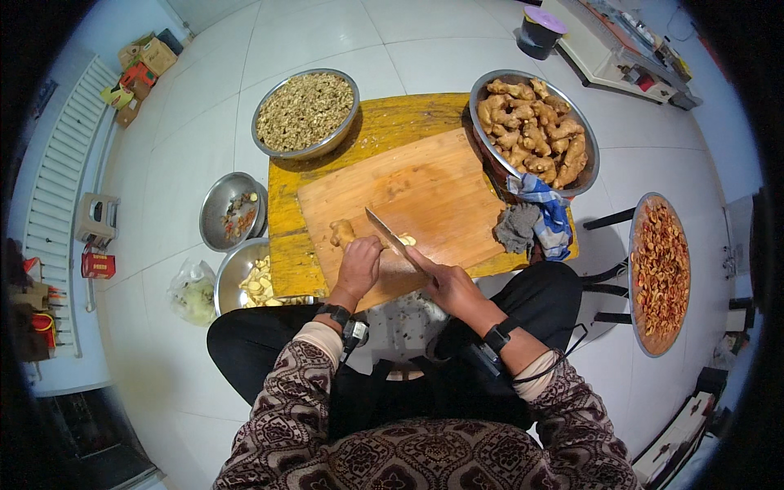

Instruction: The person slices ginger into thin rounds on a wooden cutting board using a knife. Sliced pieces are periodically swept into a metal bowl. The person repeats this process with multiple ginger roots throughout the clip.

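Note:
My left hand [360, 263] presses a piece of ginger root [343, 233] down on a wooden cutting board [404, 177]. In my right hand [452, 286] is the handle of a kitchen knife [392, 236], its blade slanting away up and to the left. The blade stands close beside the fingers of my left hand, at the ginger's right end. A few pale ginger slices [407, 239] lie on the board just right of the blade. Whether the edge touches the ginger is hard to tell.
A metal bowl of whole ginger [534, 131] stands at the far right, near a grey rag [517, 226] and a blue checked cloth [551, 208]. A bowl of chopped bits [305, 111] sits far left on the yellow table [288, 208]. Low at left, a bowl holds pale slices [258, 283].

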`<act>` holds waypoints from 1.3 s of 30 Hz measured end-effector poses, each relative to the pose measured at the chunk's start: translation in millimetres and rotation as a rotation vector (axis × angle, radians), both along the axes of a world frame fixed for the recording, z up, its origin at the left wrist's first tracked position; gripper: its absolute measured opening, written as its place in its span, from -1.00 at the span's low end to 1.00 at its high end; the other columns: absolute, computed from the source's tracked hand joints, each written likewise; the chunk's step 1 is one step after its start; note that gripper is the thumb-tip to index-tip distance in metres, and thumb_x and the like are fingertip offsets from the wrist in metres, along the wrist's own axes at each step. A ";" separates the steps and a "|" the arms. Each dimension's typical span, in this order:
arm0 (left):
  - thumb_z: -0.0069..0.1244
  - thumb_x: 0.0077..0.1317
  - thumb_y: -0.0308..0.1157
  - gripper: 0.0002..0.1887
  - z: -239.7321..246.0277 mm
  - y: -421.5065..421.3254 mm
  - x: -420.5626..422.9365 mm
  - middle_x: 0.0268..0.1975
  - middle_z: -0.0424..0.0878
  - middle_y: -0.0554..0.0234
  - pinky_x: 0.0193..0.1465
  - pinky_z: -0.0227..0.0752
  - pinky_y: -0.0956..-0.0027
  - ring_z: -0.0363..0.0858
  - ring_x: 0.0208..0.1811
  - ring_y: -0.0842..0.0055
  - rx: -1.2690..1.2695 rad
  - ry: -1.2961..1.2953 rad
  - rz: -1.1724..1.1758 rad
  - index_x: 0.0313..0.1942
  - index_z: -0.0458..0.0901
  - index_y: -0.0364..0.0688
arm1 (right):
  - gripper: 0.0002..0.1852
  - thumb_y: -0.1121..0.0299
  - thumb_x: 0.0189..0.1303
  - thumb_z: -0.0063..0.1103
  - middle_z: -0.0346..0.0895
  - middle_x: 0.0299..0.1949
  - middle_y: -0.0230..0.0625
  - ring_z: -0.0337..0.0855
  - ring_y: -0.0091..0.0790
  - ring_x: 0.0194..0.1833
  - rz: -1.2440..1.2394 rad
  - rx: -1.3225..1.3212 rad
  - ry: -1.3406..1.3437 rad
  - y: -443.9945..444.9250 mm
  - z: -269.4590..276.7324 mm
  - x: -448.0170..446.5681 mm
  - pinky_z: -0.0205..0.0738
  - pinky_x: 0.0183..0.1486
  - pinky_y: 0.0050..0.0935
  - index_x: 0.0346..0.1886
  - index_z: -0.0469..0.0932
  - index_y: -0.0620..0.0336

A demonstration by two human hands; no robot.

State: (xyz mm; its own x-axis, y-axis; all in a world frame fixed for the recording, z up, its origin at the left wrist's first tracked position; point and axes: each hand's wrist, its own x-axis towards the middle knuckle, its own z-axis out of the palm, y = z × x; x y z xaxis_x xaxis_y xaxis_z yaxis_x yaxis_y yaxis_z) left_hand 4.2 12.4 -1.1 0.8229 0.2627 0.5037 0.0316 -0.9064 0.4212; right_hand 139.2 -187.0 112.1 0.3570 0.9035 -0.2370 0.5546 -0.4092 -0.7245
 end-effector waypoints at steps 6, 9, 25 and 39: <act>0.05 0.28 -0.50 -0.78 0.2 -0.8 -1.2 -0.03 0.61 0.10 0.08 0.38 0.15 0.55 0.02 0.18 0.032 0.035 0.032 -0.06 0.55 -0.23 | -0.09 0.67 0.07 0.08 0.60 -0.20 0.24 0.65 0.19 -0.30 0.046 0.210 -0.059 -13.4 15.2 -2.9 0.54 -0.20 -0.09 0.55 0.20 -0.25; 0.05 0.28 -0.50 -0.78 2.2 -0.4 -1.4 -0.03 0.61 0.11 0.08 0.38 0.16 0.55 0.03 0.19 0.032 0.037 0.026 -0.06 0.55 -0.23 | -0.08 0.68 0.04 0.07 0.60 -0.18 0.22 0.65 0.21 -0.29 0.036 0.176 -0.031 -14.7 17.5 -3.4 0.56 -0.19 -0.08 0.55 0.21 -0.25; 0.06 0.24 -0.56 -0.75 6.0 -1.3 -1.3 -0.02 0.60 0.04 0.02 0.37 0.08 0.56 -0.01 0.08 -0.020 0.035 0.004 -0.07 0.50 -0.21 | -0.10 0.69 0.11 -0.02 0.58 0.03 0.15 0.63 0.22 -0.04 0.030 0.262 0.059 29.8 -39.1 -7.4 0.52 -0.06 -0.06 0.55 0.19 -0.32; 0.08 0.22 -0.58 -0.77 5.3 -1.5 -1.4 -0.03 0.59 0.03 0.06 0.37 0.10 0.55 -0.01 0.08 -0.008 0.029 0.007 -0.11 0.51 -0.24 | -0.11 0.63 0.12 0.08 0.61 0.01 0.11 0.67 0.17 -0.21 -0.007 0.016 0.011 -3.0 -3.1 -0.5 0.56 -0.14 -0.16 0.55 0.18 -0.31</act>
State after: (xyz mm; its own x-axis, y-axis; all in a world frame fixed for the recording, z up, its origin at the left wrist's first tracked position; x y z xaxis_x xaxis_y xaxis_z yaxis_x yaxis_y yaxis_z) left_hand 2.8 10.9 4.2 0.8352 0.2727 0.4776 0.0504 -0.9027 0.4273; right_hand 138.7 -189.9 109.1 0.3610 0.9048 -0.2261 0.5438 -0.4011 -0.7371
